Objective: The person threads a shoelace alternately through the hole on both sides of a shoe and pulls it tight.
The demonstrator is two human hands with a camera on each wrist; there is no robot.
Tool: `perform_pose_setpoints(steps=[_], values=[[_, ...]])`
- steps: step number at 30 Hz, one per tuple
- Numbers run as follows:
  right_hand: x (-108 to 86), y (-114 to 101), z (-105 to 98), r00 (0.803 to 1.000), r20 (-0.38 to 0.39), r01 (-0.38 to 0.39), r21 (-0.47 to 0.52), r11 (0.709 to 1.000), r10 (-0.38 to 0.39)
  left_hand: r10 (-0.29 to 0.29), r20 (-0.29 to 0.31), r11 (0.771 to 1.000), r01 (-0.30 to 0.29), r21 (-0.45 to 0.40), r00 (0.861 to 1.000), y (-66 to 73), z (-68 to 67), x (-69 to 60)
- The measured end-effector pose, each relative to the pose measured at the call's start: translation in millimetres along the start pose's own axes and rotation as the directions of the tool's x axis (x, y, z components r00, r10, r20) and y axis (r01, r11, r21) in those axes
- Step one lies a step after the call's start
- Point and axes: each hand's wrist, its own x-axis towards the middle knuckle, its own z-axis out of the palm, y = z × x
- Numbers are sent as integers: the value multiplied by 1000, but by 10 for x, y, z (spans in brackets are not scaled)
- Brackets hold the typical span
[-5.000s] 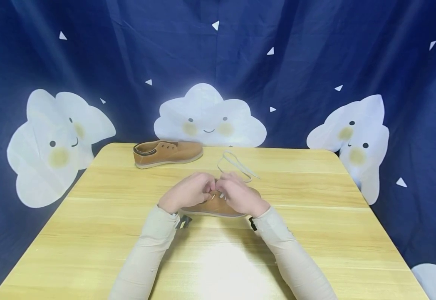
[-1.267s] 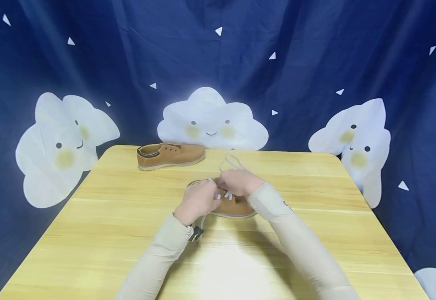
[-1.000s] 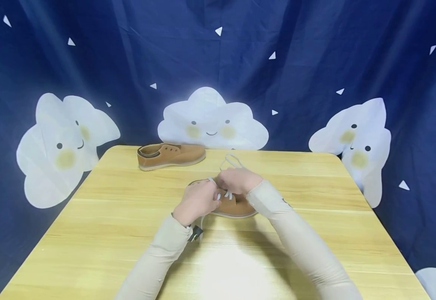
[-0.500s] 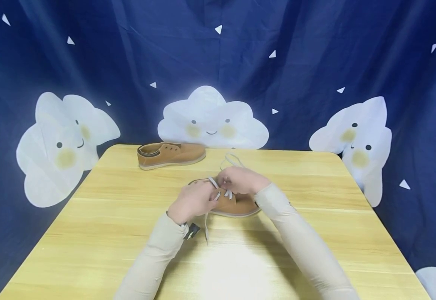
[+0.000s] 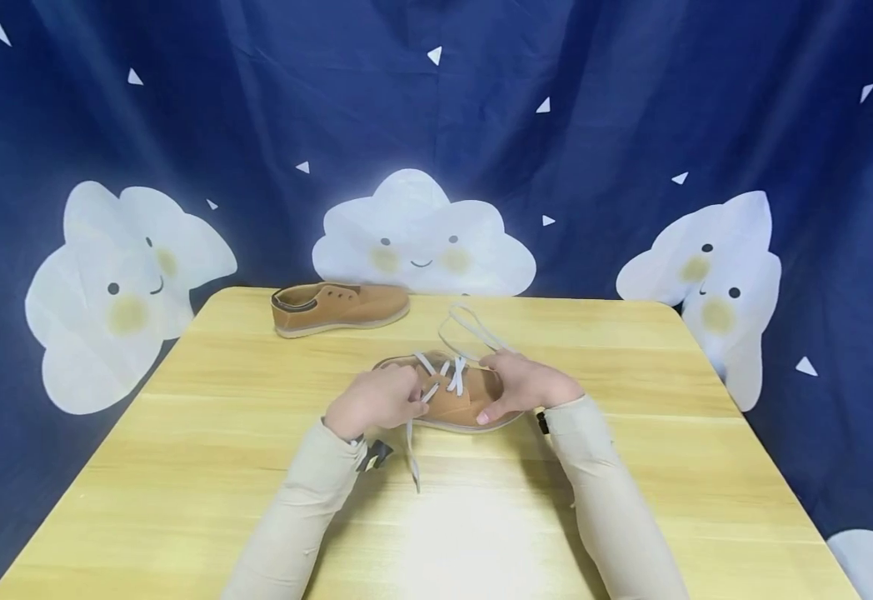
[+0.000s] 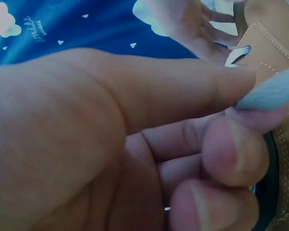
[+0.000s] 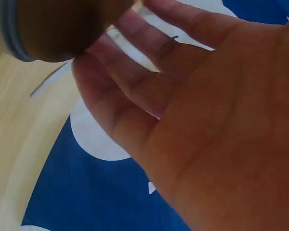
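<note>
A brown shoe point(image 5: 447, 407) lies on its sole at mid-table, toe to the right, with a pale lace point(image 5: 457, 377) through its eyelets. At its heel end my left hand point(image 5: 378, 402) pinches the lace between thumb and index finger; the left wrist view shows the pinched lace point(image 6: 272, 91) close up. My right hand point(image 5: 528, 385) lies round the toe, thumb on the near side, fingers on the far side. In the right wrist view the right hand point(image 7: 207, 96) has fairly straight fingers against the shoe toe point(image 7: 58, 29).
Another brown shoe point(image 5: 346, 307), with no lace in its eyelets, stands at the back left of the wooden table point(image 5: 182, 450). Loops of lace point(image 5: 474, 327) lie behind the near shoe, and a lace end point(image 5: 412, 462) hangs in front. A blue curtain point(image 5: 601, 150) with clouds surrounds the table.
My right hand has moved from the eyelets rightward to the toe, and its fingers have spread. The left hand has shifted slightly left and still pinches lace. The crossed laces are now uncovered.
</note>
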Motion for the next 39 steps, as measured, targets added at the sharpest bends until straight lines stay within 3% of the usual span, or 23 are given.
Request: perform_pose_setpoints(steps=[3, 7, 13, 15, 22, 28, 32, 35, 39], values=[[28, 3, 57, 996, 11, -82, -75, 994, 83, 19, 16, 1000, -19, -16, 1000, -15, -2, -11], [54, -9, 85, 993, 7, -117, -103, 988, 119, 94, 43, 994, -91, -58, 995, -54, -23, -27], [53, -39, 71, 993, 3, -120, -96, 988, 121, 239, 96, 959, -220, -176, 966, -132, -81, -41], [57, -42, 67, 993, -1, -116, -98, 988, 117, 241, 106, 958, -219, -186, 965, -157, -85, -40], [74, -49, 61, 994, -5, -109, -100, 989, 109, 150, 128, 982, -133, -132, 980, -183, -62, -15], [75, -53, 65, 994, -6, -105, -109, 989, 105, 102, 12, 992, -101, -82, 995, -126, -13, 19], [76, -44, 64, 996, 0, -93, -107, 990, 94, 46, -82, 999, -48, -22, 996, -48, 74, 68], [75, -33, 64, 996, 3, -88, -93, 992, 89, 29, -153, 999, -23, 40, 988, 33, 149, 113], [68, -32, 55, 997, -1, -78, -80, 994, 78, 47, -265, 990, -9, 144, 963, 110, 229, 147]])
